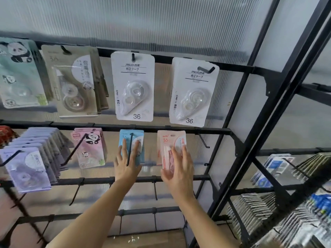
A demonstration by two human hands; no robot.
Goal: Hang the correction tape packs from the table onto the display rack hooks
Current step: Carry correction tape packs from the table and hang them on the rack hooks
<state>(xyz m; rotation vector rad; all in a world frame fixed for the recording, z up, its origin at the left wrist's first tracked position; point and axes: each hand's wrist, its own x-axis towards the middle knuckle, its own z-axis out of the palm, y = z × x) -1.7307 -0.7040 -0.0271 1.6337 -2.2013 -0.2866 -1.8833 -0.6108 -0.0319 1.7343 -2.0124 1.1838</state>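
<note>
Fingers on pink pack (black rack)

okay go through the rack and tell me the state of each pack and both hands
White packs: hanging, top row.
Blue pack: on its hook, left hand flat against it.
Pink pack: right hand on it; whether hooked is unclear.
Purple packs: hanging, stacked.

The rack was black; packs were blue, pink, lilac, white, and panda-printed pink.
</note>
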